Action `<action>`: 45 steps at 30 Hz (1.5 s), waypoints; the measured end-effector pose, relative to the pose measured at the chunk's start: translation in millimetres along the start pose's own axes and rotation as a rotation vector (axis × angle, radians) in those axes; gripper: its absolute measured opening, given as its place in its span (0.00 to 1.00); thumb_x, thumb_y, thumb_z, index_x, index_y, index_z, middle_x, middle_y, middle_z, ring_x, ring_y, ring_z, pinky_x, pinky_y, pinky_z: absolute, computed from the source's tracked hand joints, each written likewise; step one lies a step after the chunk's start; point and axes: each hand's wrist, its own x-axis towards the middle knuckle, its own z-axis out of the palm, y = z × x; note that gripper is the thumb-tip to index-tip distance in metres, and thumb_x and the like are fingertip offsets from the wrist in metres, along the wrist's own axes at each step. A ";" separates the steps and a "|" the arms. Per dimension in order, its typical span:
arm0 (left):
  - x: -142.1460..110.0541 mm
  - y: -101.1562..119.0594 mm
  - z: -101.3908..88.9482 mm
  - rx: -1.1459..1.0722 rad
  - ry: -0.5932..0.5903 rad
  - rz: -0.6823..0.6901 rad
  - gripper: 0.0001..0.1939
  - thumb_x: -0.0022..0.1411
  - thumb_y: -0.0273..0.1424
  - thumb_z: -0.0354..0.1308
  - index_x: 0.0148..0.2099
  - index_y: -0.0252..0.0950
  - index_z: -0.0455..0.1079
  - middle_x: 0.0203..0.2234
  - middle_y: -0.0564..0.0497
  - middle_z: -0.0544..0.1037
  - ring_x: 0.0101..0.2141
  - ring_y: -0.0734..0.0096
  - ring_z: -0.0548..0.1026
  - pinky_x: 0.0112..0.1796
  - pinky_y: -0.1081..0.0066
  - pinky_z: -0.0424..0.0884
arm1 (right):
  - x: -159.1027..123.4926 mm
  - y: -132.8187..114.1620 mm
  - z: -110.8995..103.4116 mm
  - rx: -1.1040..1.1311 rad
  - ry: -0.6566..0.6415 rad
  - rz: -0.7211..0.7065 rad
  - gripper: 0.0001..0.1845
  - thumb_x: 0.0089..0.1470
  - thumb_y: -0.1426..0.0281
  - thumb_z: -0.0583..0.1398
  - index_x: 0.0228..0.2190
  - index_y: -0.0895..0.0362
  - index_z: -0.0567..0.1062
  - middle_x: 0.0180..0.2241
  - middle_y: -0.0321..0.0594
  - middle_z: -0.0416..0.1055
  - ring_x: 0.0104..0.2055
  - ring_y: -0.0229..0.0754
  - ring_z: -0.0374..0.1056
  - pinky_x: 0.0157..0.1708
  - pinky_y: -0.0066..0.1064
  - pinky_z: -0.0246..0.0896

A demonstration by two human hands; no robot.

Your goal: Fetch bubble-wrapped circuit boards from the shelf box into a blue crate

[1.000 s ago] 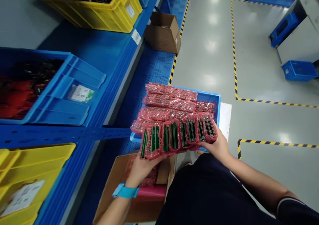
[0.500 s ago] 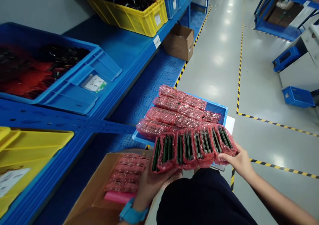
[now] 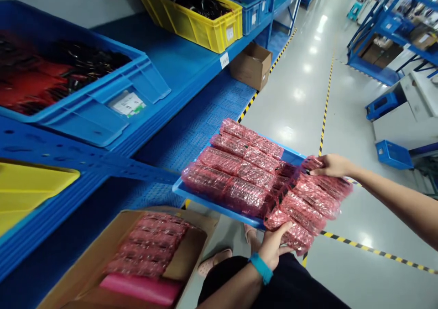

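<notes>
Both my hands grip a row of circuit boards in pink bubble wrap [image 3: 308, 204], tilted over the right end of a blue tray [image 3: 219, 209]. My left hand [image 3: 273, 247], with a teal band at the wrist, closes on its near end. At the far end, my right hand [image 3: 333, 165] has fingers and thumb wrapped round it. Several more pink-wrapped bundles [image 3: 236, 163] lie side by side in the tray. The boards inside the held row are mostly hidden by the wrap.
At lower left stands an open cardboard box [image 3: 196, 249] with pink-wrapped bundles [image 3: 147, 245] and a pink roll [image 3: 142, 290]. A blue shelf [image 3: 191, 67] along the left carries a blue bin [image 3: 99, 117] and a yellow bin [image 3: 201, 28]. Another cardboard box [image 3: 251, 67] sits farther along.
The wrapped row has moved right and turned, its open board edges now facing the tray. Both hands moved right with it. My left hand has left the area above the cardboard box.
</notes>
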 end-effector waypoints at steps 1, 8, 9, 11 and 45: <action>5.6 -1.0 0.9 -0.035 -0.009 -0.019 0.20 0.45 0.34 0.69 0.41 0.36 0.71 0.33 0.44 0.79 0.30 0.61 0.78 0.27 0.67 0.76 | 21.8 -4.4 -1.3 0.011 -0.020 -0.002 0.23 0.44 0.48 0.62 0.26 0.57 0.76 0.19 0.37 0.69 0.22 0.39 0.64 0.24 0.30 0.52; 28.6 12.5 -9.3 -0.120 0.069 -0.046 0.17 0.53 0.39 0.64 0.38 0.29 0.71 0.29 0.43 0.78 0.27 0.68 0.76 0.26 0.71 0.76 | 104.5 -45.4 17.7 0.129 0.103 0.053 0.22 0.58 0.55 0.55 0.40 0.62 0.73 0.38 0.38 0.73 0.37 0.41 0.70 0.39 0.35 0.67; 29.4 14.7 -9.8 -0.112 0.088 -0.041 0.16 0.54 0.39 0.63 0.37 0.29 0.70 0.28 0.43 0.77 0.26 0.68 0.75 0.25 0.71 0.76 | 106.7 -48.1 20.0 0.141 0.132 0.054 0.22 0.59 0.56 0.55 0.41 0.63 0.73 0.40 0.38 0.72 0.40 0.42 0.70 0.41 0.37 0.67; 29.9 18.2 -9.2 -0.094 0.104 -0.023 0.15 0.55 0.38 0.62 0.36 0.29 0.70 0.26 0.44 0.77 0.25 0.69 0.75 0.24 0.71 0.75 | 108.4 -49.4 22.0 0.164 0.172 0.051 0.19 0.59 0.58 0.56 0.42 0.61 0.72 0.42 0.39 0.71 0.42 0.43 0.69 0.42 0.38 0.67; 53.0 42.6 -54.7 1.652 0.195 1.319 0.29 0.62 0.36 0.50 0.65 0.37 0.55 0.65 0.40 0.52 0.65 0.50 0.46 0.59 0.46 0.55 | 96.5 -56.5 202.9 0.111 0.682 0.149 0.38 0.57 0.51 0.49 0.62 0.60 0.57 0.66 0.51 0.43 0.68 0.57 0.29 0.64 0.54 0.27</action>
